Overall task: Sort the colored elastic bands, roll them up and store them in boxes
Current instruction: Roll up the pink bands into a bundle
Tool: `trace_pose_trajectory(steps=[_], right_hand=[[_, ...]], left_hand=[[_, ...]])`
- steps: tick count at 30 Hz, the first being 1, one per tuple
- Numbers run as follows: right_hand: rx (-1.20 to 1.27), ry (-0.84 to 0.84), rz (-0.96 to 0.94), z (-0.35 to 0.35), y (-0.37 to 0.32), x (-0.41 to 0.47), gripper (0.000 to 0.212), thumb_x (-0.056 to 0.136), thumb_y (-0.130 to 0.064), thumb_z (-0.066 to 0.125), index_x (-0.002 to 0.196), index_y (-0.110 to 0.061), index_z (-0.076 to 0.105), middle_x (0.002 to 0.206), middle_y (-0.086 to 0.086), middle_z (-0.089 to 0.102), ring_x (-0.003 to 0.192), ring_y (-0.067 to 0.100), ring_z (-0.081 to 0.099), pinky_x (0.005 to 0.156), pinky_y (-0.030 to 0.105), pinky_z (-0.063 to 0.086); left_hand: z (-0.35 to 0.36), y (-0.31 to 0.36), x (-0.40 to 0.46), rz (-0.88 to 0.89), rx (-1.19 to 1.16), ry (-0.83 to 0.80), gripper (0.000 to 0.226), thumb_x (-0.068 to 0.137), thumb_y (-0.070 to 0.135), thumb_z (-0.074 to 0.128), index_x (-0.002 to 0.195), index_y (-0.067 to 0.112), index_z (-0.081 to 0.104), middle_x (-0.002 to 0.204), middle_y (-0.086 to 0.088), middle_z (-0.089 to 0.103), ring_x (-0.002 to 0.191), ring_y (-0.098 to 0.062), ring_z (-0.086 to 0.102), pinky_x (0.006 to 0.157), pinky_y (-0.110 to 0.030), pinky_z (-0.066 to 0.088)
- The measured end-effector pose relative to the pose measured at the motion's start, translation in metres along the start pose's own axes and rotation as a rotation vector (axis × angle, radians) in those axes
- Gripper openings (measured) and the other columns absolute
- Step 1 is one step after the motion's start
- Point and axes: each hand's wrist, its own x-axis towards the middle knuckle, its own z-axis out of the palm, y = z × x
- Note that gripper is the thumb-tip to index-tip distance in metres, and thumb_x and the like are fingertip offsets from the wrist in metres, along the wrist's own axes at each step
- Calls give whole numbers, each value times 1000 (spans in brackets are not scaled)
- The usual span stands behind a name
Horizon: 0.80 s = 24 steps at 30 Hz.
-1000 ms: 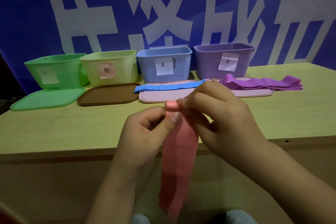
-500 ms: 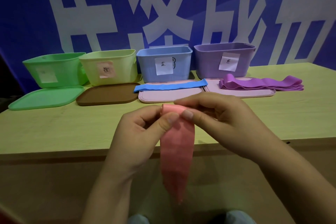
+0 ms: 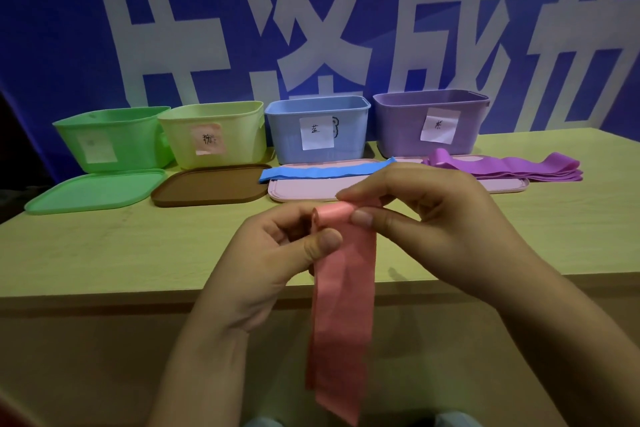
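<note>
Pink band [image 3: 341, 305] hangs vertical off table [image 3: 104, 246] front edge; rolled top end lies crosswise between hands. Left hand [image 3: 273, 253] pinches roll's left side, right hand [image 3: 426, 222] pinches right side, both closed on it. Next turn likely winds tail upward. Versus half second ago: roll slightly thicker, tail shorter. Pink-labelled box [image 3: 214, 132] far left.
</note>
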Motion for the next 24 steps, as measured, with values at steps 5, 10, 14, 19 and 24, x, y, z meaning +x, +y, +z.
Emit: trace_pose_trajectory(steps=[5,10,14,19,24], right_hand=[[23,17,-10,-5,-3,1,20,76,-28,65,95,-34,69,90,-14,69,91,9,63,81,30,51],[-10,74,-58,-1,-1,-1,20,77,-20,66,97,-24,71,90,-9,69,89,11,63,80,32,51],[-16,153,-90,2,1,-4,19,77,-16,68,96,-19,71,90,-7,69,88,11,63,79,32,52],[-133,226,-128,7,3,-7,19,77,-18,68,96,-21,70,88,-9,68,84,4,60,76,18,49],[-239,250,-197,14,3,-9,15,76,-7,68,90,-10,71,86,-4,65,80,4,56,74,17,47]], left_hand=[[2,1,1,-34,76,55,28,59,26,85,84,35,76,83,5,74,77,-7,68,67,-23,55],[14,4,-3,53,208,69,22,68,21,75,84,36,76,84,7,75,81,-1,67,70,-13,50],[16,0,-6,94,208,96,20,74,20,63,88,28,75,83,5,75,77,-2,67,67,-14,50],[16,-1,-8,126,261,101,14,77,24,61,82,17,71,67,4,68,62,-5,60,56,-17,48],[17,-2,-7,167,259,123,14,78,22,59,84,14,69,67,2,66,62,-5,57,55,-19,47]])
